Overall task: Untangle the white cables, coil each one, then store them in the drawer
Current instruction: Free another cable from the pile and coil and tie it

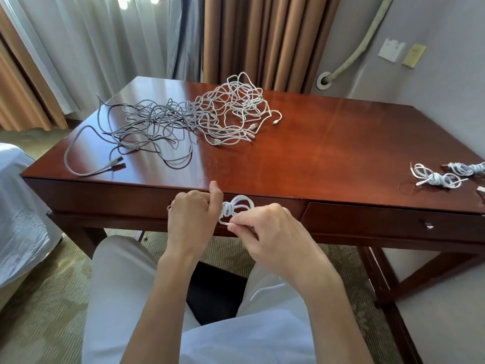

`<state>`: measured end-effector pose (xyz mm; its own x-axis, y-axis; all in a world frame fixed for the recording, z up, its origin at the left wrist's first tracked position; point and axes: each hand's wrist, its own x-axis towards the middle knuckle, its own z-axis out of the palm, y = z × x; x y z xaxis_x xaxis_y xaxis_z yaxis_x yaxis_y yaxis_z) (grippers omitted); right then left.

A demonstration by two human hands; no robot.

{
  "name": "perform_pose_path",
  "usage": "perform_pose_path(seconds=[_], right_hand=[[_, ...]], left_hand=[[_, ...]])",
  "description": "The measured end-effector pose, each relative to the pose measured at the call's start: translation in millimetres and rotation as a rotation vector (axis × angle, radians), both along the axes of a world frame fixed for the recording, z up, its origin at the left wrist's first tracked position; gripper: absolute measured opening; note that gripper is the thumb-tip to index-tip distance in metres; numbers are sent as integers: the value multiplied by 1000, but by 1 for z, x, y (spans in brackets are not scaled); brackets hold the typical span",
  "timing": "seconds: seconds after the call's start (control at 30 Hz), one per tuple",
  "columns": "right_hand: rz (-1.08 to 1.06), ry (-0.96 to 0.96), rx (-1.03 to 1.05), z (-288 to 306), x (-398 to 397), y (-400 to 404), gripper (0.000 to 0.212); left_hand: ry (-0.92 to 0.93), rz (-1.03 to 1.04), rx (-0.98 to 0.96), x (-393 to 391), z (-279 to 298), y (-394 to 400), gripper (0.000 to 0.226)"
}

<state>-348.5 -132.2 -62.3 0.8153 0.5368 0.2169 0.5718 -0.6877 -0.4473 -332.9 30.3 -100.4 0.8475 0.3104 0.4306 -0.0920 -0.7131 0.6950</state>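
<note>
A small coiled white cable [237,206] hangs in front of the desk's front edge. My left hand [193,215] grips one end of the coil, thumb raised. My right hand [267,227] pinches a strand of the same cable at its wrapped middle. A big tangle of white cables [236,114] lies on the wooden desk [315,153] toward the back, merging with a grey cable tangle [147,124] on its left. Two coiled white cables [435,178] [467,168] lie at the desk's right edge. The right drawer [388,219] is closed, its knob [429,225] visible.
Curtains hang behind the desk. A bed with white sheets [18,211] stands at the left. My legs in light trousers and a dark chair seat [215,292] are below the hands. A wall pipe and sockets are at the back right.
</note>
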Motion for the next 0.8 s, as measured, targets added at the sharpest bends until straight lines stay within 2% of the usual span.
perform_pose_path(seconds=[0.1,0.17,0.27,0.37,0.47,0.53,0.57,0.67,0.73,0.8], right_hand=[[-23,-50,77,8,1,-11,15],[-43,-54,159,11,4,-20,14],[-62,3,311,8,13,-32,12],[-68,103,464,1,19,-39,8],[-19,249,544,-9,19,-29,20],[-1,246,486,-16,16,-17,17],[-8,212,418,-19,16,-13,23],[15,219,283,-20,11,-5,18],[25,340,259,-14,3,2,34],[37,340,217,-10,-5,12,31]], left_hand=[[110,-172,70,1,-2,3,70],[190,-300,31,0,-3,6,69],[234,-460,-196,-10,3,6,67],[138,-534,-435,-19,17,-1,67],[48,-556,-700,-16,20,-11,70],[6,-464,-864,-11,17,-18,71],[-15,-386,-889,-8,15,-20,71],[-97,-136,-788,-4,10,-20,73],[-139,-1,-780,-2,8,-19,72],[-165,97,-745,-1,7,-18,71]])
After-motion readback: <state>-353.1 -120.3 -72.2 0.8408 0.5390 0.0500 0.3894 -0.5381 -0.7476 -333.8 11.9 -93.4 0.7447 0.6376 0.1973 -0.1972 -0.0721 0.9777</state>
